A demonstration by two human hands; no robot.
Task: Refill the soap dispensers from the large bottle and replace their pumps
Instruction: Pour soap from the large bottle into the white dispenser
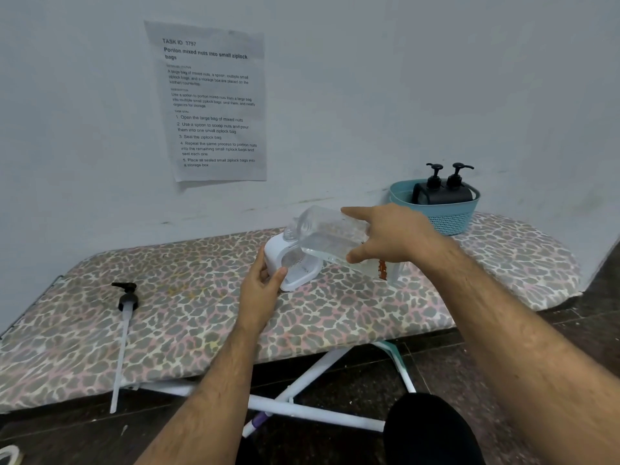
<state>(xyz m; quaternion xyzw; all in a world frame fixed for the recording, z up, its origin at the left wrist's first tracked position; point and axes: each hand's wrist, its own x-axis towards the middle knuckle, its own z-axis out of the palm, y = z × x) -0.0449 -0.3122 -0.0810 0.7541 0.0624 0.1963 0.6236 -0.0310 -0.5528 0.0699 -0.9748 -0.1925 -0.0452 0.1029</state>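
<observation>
Two hands at work, each gripping its own vessel over the ironing board [335, 317].

Right hand [396, 234] clasps the clear large bottle [330, 234], tipped neck-down onto the white dispenser [295, 263], which the left hand [260, 290] holds; a loose black pump [126, 298] lies well apart.

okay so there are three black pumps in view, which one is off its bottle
The pump lying alone on the ironing board, far left, its long tube bare. The other two pumps stand upright on dark bottles in the teal basket.
</observation>
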